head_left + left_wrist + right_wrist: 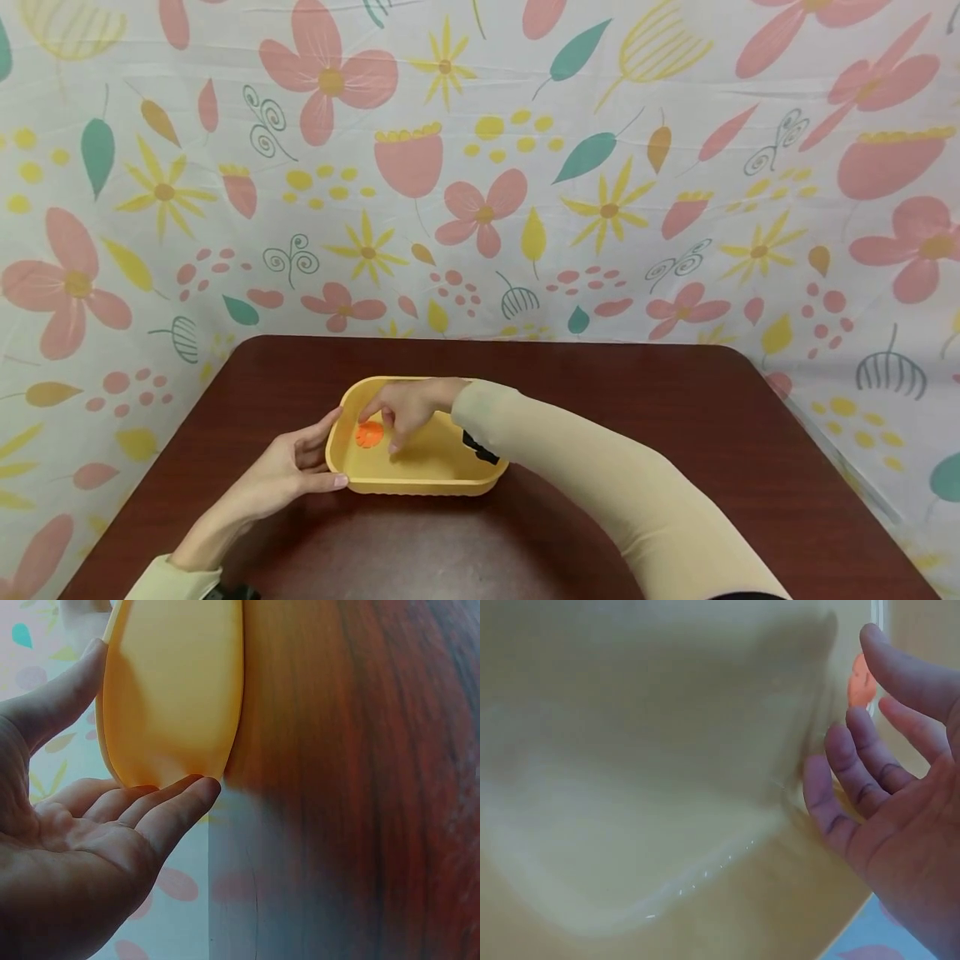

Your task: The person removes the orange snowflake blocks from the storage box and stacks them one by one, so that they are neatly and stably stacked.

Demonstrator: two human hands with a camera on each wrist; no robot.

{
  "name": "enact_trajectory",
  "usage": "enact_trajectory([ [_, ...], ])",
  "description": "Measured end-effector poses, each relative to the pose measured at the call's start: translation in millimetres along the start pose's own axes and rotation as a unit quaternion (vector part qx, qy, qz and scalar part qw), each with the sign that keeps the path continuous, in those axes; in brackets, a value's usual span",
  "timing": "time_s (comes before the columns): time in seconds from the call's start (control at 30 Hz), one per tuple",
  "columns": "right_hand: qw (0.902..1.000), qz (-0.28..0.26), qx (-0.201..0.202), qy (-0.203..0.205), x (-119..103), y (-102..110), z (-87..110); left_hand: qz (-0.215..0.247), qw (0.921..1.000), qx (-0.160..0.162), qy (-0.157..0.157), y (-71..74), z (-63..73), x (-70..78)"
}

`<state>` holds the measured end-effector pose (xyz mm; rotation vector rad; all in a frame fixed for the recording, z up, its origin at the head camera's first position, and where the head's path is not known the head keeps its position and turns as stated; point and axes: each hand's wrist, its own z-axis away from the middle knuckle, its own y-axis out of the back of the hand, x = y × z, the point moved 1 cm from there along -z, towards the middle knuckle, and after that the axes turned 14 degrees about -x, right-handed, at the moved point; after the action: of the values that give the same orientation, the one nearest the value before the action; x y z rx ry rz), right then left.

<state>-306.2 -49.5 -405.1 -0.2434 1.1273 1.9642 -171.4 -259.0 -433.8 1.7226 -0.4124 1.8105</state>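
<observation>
A yellow rounded tray [420, 486] sits left of centre on the table. My left hand [281, 467] holds its left end, the thumb at the near corner and the fingers along the outer wall, as the left wrist view also shows. Inside the tray, at its left side, lies a small flat orange piece [369, 435] with a scalloped edge. My right hand [408, 407] reaches in over the far side, its index finger right at the orange piece. In the right wrist view its thumb and fingers [842, 746] are spread apart and loosely bent, with nothing gripped between them.
Beneath the tray is a dark reddish-brown wooden table [637, 417] with rounded far corners. A white cloth [480, 275] printed with flowers and leaves hangs behind it and at both sides. The right forearm's pale sleeve [600, 467] crosses over the tray's right end.
</observation>
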Motion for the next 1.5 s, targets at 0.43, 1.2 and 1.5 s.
enact_trajectory([
  [0.43, 0.9997, -0.001, 0.003, 0.023, -3.3, -3.0, 0.8, 0.004, 0.9999, -0.005, -0.013, -0.4, 0.3, 3.0],
  [1.2, 0.9965, 0.074, 0.03, 0.023, 8.6, -23.3, 43.8, -0.002, 0.9999, -0.006, -0.01, -2.1, 1.5, 3.1],
  [1.5, 0.9892, 0.07, 0.128, 0.014, 18.8, -42.6, 48.8, -0.005, 0.9999, -0.002, -0.011, -2.7, 1.4, 2.3],
])
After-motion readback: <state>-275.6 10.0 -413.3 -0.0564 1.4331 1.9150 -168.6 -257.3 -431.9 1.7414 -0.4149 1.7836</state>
